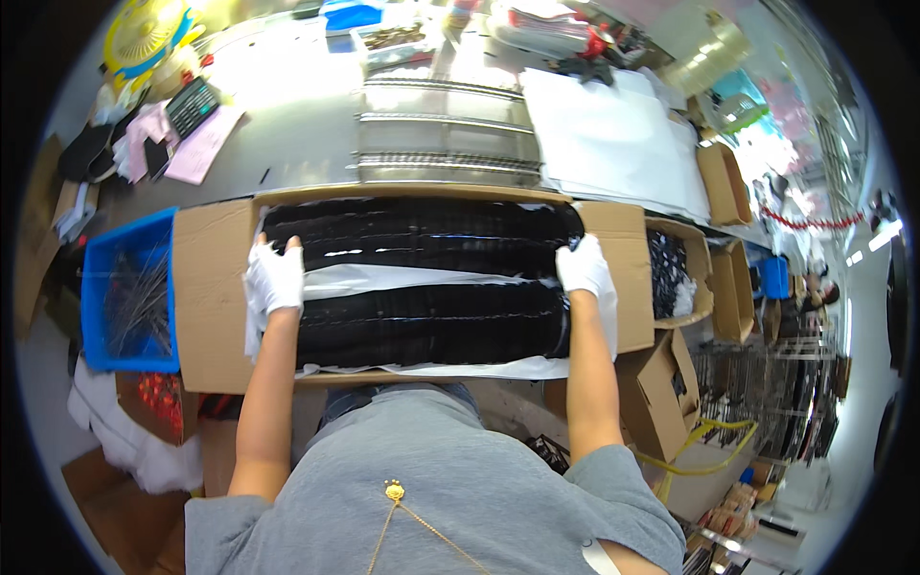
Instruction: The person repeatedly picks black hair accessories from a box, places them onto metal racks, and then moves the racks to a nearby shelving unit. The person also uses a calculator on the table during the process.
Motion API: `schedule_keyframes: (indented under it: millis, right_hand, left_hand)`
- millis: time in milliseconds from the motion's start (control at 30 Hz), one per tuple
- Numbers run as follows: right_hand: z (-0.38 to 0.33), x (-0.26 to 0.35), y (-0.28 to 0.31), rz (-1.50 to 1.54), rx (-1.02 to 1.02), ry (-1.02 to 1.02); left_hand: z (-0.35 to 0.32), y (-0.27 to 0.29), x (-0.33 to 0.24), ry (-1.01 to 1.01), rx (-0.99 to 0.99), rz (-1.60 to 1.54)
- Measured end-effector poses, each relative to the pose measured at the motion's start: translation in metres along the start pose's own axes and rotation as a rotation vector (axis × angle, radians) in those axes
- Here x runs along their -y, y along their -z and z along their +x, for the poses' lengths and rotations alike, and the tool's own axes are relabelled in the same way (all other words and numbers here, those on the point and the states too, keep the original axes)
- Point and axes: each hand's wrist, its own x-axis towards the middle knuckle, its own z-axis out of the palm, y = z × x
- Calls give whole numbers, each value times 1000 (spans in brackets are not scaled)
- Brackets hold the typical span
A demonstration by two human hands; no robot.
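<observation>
In front of me lies an open cardboard box (213,297) holding two long, glossy black bundles side by side. White liner sheet (369,279) shows between them and along the near edge. Both my hands wear white fingertip-less gloves. At the left end of the far black bundle (422,235), my left hand (276,273) grips with thumb and fingertips. My right hand (583,266) is closed round the same bundle's right end, its fingertips partly hidden. Nearer to my body rests the other black bundle (431,326), touched by neither hand's fingers.
A blue bin (88,307) of thin wires stands left of the box. Behind it are metal rods (446,120) on the table, white sheets (613,144), a calculator (192,107) and a yellow fan (144,38). To the right stands a carton (704,287) of dark pieces.
</observation>
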Motion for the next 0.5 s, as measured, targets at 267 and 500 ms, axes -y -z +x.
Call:
schedule_keyframes:
  millis: [267, 500]
  right_hand:
    - [-8, -9, 35, 151, -353, -21]
    - [-65, 101, 43, 472, -273, 626]
  left_hand:
    - [-27, 10, -45, -92, 165, 264]
    - [-18, 24, -32, 5, 194, 106]
